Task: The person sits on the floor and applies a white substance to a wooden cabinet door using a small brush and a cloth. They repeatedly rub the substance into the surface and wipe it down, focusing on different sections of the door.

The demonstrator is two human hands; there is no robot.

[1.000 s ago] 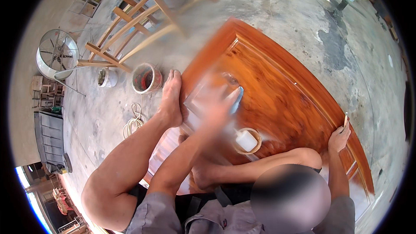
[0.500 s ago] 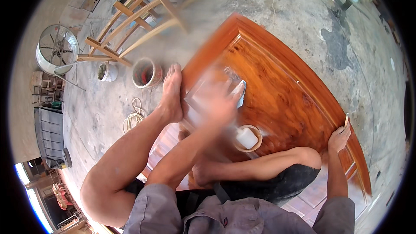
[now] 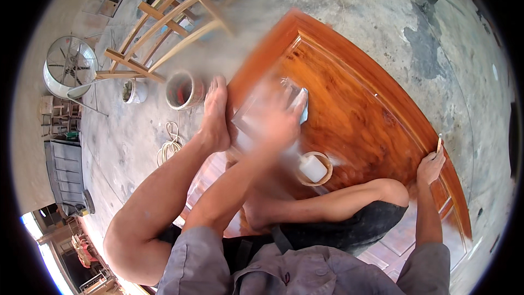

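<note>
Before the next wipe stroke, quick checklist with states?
1. Left hand on the cloth: cannot tell, the hand is motion-blurred and its grip is unclear.
2. Cloth flat on the door panel: ok, it lies on the glossy orange wood.
3. Right hand steadying the door's edge: ok, it grips the rim with a thin stick in its fingers.
4. Small bowl upright on the panel: ok, something white inside.
5. Bare foot off the wet surface: ok, it sits at the door's left edge.
6. Paint bucket away from the stroke: ok, on the concrete.

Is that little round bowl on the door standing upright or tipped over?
Upright: the bowl sits flat on the wooden door, rim up, something white inside.
</note>
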